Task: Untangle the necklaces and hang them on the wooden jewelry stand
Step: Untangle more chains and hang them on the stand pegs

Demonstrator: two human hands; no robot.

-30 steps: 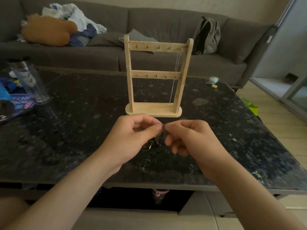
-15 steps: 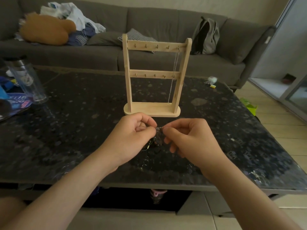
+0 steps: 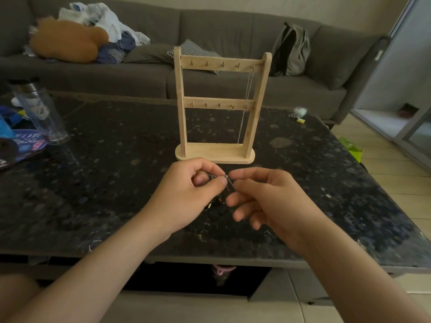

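1. A long grey sofa (image 3: 233, 26) sits across from me, against a pale wall (image 3: 279, 5).
2. On it I see a grey backpack (image 3: 291, 50), a soft brown thing (image 3: 65, 45) and a heap of clothes (image 3: 105, 22).
3. My worktop (image 3: 116, 183) is dark, shiny and speckled.
4. The floor (image 3: 396, 183) on my right has pale tiles.
5. A glass door (image 3: 410, 89) stands at the right.

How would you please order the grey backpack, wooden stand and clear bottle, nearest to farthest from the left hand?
1. Wooden stand, just beyond the left hand.
2. Clear bottle, on the table's left side.
3. Grey backpack, back on the sofa.
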